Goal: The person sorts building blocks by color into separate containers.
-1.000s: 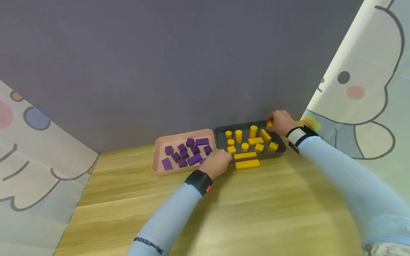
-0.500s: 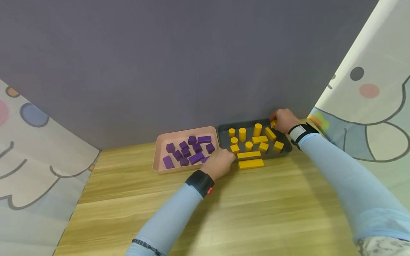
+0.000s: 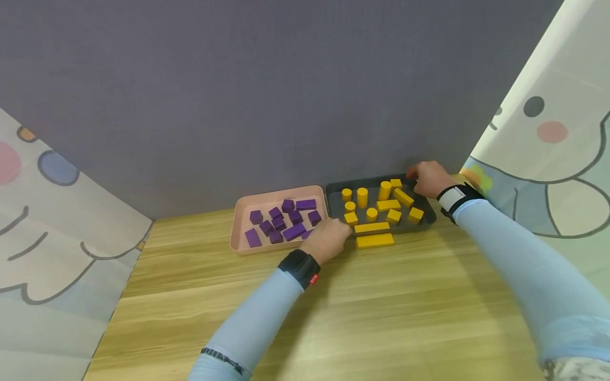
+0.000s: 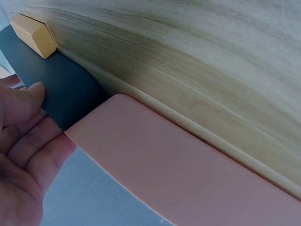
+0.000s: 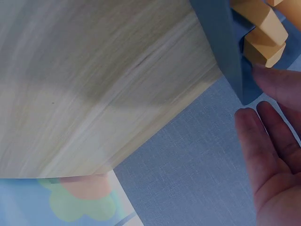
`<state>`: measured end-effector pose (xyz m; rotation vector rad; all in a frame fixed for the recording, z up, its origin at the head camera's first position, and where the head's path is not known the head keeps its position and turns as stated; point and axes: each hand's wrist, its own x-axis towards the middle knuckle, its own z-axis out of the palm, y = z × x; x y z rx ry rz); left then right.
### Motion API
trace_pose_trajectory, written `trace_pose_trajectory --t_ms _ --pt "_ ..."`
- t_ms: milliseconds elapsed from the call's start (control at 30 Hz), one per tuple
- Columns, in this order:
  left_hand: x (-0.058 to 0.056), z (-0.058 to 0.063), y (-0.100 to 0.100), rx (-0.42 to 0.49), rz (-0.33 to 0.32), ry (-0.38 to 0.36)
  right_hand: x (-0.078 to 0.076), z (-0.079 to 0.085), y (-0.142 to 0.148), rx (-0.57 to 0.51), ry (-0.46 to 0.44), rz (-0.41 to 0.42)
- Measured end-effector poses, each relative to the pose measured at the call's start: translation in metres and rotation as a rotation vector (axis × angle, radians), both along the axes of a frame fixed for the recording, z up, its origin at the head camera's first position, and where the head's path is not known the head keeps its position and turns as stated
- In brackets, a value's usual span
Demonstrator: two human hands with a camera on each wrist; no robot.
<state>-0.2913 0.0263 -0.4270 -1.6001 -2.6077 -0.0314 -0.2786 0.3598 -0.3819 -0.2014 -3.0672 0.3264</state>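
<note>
A dark grey tray (image 3: 405, 229) holds several yellow blocks, among them cylinders, cubes and bars. My left hand (image 3: 328, 241) holds the rim at its near left corner. In the left wrist view, the thumb (image 4: 33, 94) lies against the dark wall, with fingers on the other side. At the far right corner is my right hand (image 3: 430, 180), thumb and fingers spread apart with nothing between them. A yellow block (image 3: 396, 183) sits in the tray just left of those fingers. In the right wrist view, the thumb (image 5: 280, 87) is near the tray's corner.
A pink tray (image 3: 236, 233) of several purple blocks stands directly left of the dark one. One flat yellow bar (image 3: 375, 241) lies along the dark tray's front outer side. Behind both trays rises a grey panel (image 3: 238, 106); the wooden table (image 3: 381, 307) extends toward me.
My right hand has let go of the yellow block, leaving it in the far right part of the dark tray, and has shifted slightly right. The left hand keeps its place at the tray's corner.
</note>
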Motion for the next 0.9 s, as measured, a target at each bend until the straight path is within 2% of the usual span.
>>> trace_pose_trajectory --t_ms 167,300,400,533,733,800,900 --pt "-0.007 -0.002 0.002 0.003 -0.001 -0.018 0.010 0.003 -0.012 0.013 0.050 0.011" --pt "-0.015 -0.003 0.004 -0.012 0.025 -0.068 0.020 0.000 -0.033 0.015 0.121 0.050" --pt "-0.021 -0.003 0.006 -0.018 0.043 -0.097 0.033 -0.005 -0.053 0.026 0.185 0.105" --pt "-0.028 -0.002 0.010 -0.016 0.050 -0.103 0.057 -0.018 -0.082 0.045 0.225 0.184" --pt "-0.038 -0.004 0.014 -0.015 0.052 -0.081 0.094 -0.053 -0.122 0.109 0.166 0.364" --pt "-0.042 -0.005 0.014 -0.013 0.048 -0.065 0.101 -0.063 -0.131 0.138 0.111 0.424" --pt "-0.046 -0.007 0.015 -0.008 0.042 -0.045 0.105 -0.073 -0.137 0.175 0.032 0.468"
